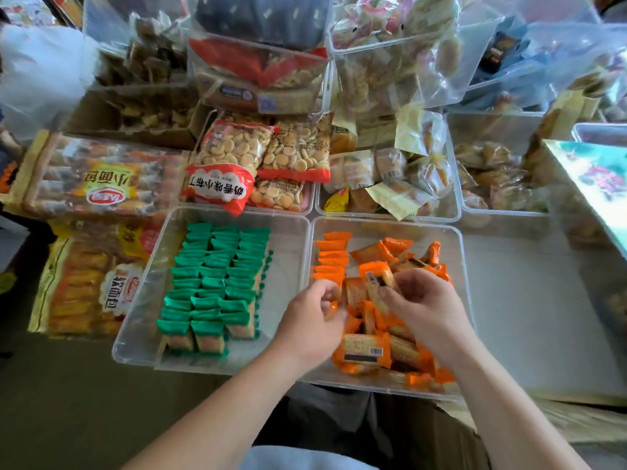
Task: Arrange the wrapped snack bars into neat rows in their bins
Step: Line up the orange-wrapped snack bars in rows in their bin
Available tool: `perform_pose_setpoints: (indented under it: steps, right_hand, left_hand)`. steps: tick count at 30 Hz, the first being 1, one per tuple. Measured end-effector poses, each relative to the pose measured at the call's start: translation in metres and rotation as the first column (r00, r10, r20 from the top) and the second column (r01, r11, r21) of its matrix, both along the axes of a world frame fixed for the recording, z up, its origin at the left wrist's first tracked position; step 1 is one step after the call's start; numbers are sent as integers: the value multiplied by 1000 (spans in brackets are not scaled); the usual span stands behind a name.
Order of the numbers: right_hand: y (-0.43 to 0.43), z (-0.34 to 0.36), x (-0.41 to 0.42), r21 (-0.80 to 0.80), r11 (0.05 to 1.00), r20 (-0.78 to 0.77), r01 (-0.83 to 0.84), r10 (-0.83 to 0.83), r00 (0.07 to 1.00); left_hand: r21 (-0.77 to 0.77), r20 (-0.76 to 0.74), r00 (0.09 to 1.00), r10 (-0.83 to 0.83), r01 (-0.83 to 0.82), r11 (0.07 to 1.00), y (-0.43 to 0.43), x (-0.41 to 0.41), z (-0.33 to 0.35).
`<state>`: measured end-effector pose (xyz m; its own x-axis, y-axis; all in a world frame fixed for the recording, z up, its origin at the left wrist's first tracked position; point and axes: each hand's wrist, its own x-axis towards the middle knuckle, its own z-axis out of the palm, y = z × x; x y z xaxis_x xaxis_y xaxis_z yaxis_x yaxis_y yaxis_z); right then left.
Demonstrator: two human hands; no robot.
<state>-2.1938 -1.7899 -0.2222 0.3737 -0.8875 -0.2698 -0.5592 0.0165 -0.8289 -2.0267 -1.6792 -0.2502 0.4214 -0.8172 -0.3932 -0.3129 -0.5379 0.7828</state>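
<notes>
Two clear plastic bins sit side by side in front of me. The left bin [142, 293] holds green-wrapped snack bars [210, 283] standing in three neat rows. The right bin [463, 266] holds orange-wrapped snack bars [366, 347] in a loose heap, with one short row [330, 261] lined up along its far left wall. My left hand [310, 320] is curled at that row's near end, pinching an orange bar. My right hand [424, 303] is over the heap, its fingers holding an orange bar [378, 276] with a dark label.
Large bread packs [91, 174] lie to the left. Bags of small round biscuits [258, 164] and a bin of yellow-wrapped cakes [400, 174] stand behind the two bins. More clear tubs are stacked at the back. A grey surface [529, 300] lies right of the orange bin.
</notes>
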Motion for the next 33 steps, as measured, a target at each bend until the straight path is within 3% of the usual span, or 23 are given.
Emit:
perform_pose_setpoints:
  steps: [2, 5, 10, 15, 18, 27, 30, 33]
  right_hand:
    - [-3, -6, -14, 4, 995, -3, 98, -98, 995]
    - [-4, -13, -30, 53, 988, 32, 147, -149, 988]
    - [-9, -16, -46, 92, 976, 61, 199, -205, 977]
    - [-9, -20, -47, 136, 972, 50, 191, -199, 979]
    - [-10, -19, -46, 157, 972, 57, 175, -186, 981]
    - [-17, -15, -25, 117, 993, -12, -13, 15, 1000]
    - [-22, -15, -20, 96, 995, -15, 4, -3, 1000]
    - [-22, -20, -13, 85, 996, -53, -6, 10, 999]
  left_hand:
    - [208, 69, 983, -171, 154, 966, -9, -16, -22]
    - [427, 22, 976, -215, 185, 885, -27, -30, -42]
    - [531, -2, 974, -228, 194, 825, -38, -36, -54]
    - [724, -6, 915, -403, 282, 629, -53, -44, -57]
    - [741, -16, 895, -445, 309, 596, -58, -42, -52]
    - [668, 70, 871, -485, 320, 672, -53, -31, -47]
    - [627, 127, 860, -494, 316, 712, -51, -30, -43]
    - [651, 132, 831, -540, 338, 679, -49, -31, -36]
